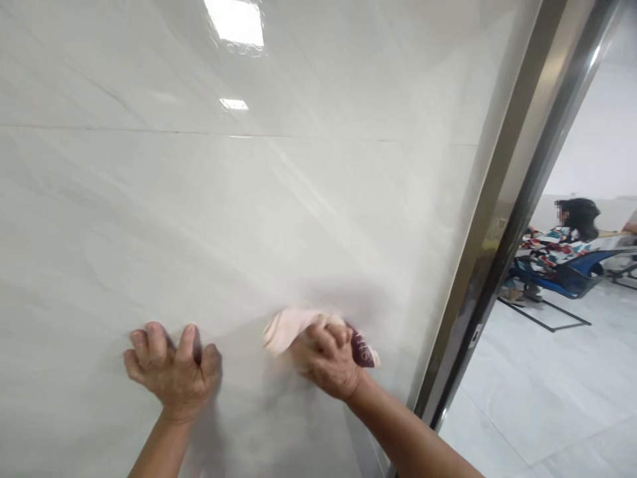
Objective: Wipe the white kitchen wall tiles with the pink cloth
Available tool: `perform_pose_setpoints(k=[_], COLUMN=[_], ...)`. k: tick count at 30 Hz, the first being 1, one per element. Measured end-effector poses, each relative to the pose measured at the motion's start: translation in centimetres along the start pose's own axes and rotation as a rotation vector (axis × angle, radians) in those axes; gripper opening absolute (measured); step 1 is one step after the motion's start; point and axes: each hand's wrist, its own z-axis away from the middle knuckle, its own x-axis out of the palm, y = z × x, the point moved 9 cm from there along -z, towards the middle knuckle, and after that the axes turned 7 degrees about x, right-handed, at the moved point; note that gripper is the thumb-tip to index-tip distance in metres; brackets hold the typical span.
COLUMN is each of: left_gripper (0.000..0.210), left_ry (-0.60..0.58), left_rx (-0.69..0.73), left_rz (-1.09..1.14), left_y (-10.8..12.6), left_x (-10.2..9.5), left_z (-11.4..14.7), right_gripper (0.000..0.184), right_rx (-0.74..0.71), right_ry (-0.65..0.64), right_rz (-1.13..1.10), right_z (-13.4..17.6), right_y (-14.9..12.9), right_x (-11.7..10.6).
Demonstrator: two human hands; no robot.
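In the head view, your two bare hands are up against a glossy pale-grey wall of marble-patterned tile [149,219], both in the lower half of what you see. Your right hand [331,362] has the cleaning cloth [288,328]: its grip is curled in, the fingers bent over the bunched fabric, which lies between your hand and the tile. The cloth is pale pink, folded over on the left of your knuckles, with a dark maroon part bearing light lettering [363,345] sticking out on the right; the letters are too blurred to read. Your left hand [174,372] is to the left of the cloth and well apart from it, its grip spread with fingers apart and slightly bent, fingertips on the tile, and it has hold of nothing. Above your hands a thin tile joint [174,132] runs across the wall, and over it shine two reflected lights, a large one [236,23] near the top edge and a small one [233,104] below it. To the right of the cloth a shiny metal door frame [507,186] slants down past your right forearm [398,425], with a small plate [475,335] set in it. Beyond the frame, a person [555,249] in a multicoloured patterned top sits on a blue chair [577,275], its dark base on a pale tiled floor [537,398].
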Motion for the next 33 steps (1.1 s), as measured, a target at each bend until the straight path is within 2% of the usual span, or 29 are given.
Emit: perform_pose_setpoints(k=[2, 3, 6, 8, 11, 14, 17, 19, 21, 24, 26, 29, 33], left_gripper=[0.078, 0.078, 0.075, 0.071, 0.069, 0.07, 0.067, 0.066, 0.066, 0.068, 0.072, 0.08, 0.073], left_ry=[0.07, 0.086, 0.09, 0.099, 0.1, 0.092, 0.107, 0.132, 0.154, 0.141, 0.132, 0.177, 0.171], left_rx=[0.069, 0.089, 0.105, 0.1, 0.072, 0.048, 0.052, 0.063, 0.08, 0.083, 0.049, 0.05, 0.223], left_rz=[-0.147, -0.187, -0.175, -0.169, -0.164, -0.122, -0.105, -0.115, -0.124, -0.129, -0.126, -0.028, 0.153], left_y=[1.0, 1.3, 1.8, 2.1, 2.3, 2.5, 2.8, 3.0, 3.3, 4.2, 5.3, 8.8, 15.3], left_x=[-0.9, -1.1, -1.2, -1.3, -1.4, -1.5, -1.7, -2.0, -2.3, -2.5, -2.7, -3.5, -3.7], left_z=[-0.4, -0.6, -0.9, -1.0, -0.9, -1.0, -1.3, -1.5, -1.8, -2.1, -2.4, -3.9, -9.1], right_gripper=[0.028, 0.026, 0.025, 0.028, 0.037, 0.049, 0.054, 0.058, 0.063, 0.068, 0.068, 0.072, 0.063], right_rx=[-0.143, -0.181, -0.215, -0.194, -0.125, 0.025, 0.218, 0.279, 0.233, -0.01, -0.172, -0.24, -0.263], right_ry=[-0.059, -0.088, -0.133, -0.102, 0.038, 0.162, 0.237, 0.252, 0.19, 0.071, 0.033, 0.028, 0.106], right_rz=[-0.043, -0.047, -0.009, 0.013, 0.067, 0.175, 0.185, 0.168, 0.167, 0.153, 0.11, -0.018, -0.247], right_z=[1.5, 2.0, 1.9, 0.2, -4.9, -12.0, -18.0, -20.0, -20.3, -18.6, -17.0, -16.0, -16.1], right_y=[-1.6, -1.5, 1.1, 4.0, 8.9, 13.0, 14.8, 13.8, 11.0, 4.8, 1.5, -0.1, 0.5], right_x=[0.6, 0.6, -0.3, -1.8, -4.4, -6.3, -6.8, -6.1, -4.3, -1.2, 0.1, 0.3, -0.9])
